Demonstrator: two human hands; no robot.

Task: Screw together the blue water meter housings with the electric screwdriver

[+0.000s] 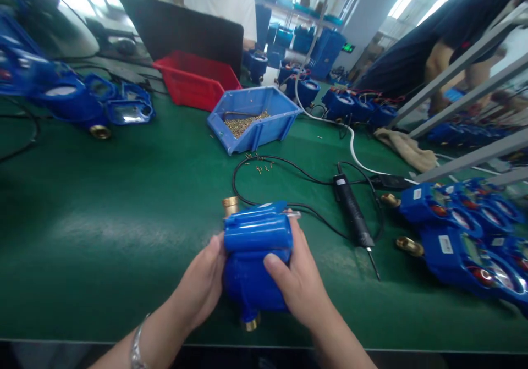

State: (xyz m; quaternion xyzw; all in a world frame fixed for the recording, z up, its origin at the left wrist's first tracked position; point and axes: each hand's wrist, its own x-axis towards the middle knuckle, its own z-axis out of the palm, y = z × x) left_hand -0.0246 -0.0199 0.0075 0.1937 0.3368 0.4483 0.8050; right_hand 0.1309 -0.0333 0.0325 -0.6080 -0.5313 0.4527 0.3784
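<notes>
A: Grip state?
B: Left hand [202,286] pressed to the blue meter [256,284] at the table's [136,259] near side (brass fitting [230,206] showing); right hand [304,284] clasps it.
A: Further right?
B: Black screwdriver [350,209], then more meters [447,256].

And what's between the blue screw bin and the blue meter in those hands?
In the head view, loose little gold screws and a black cable lie there.
</notes>
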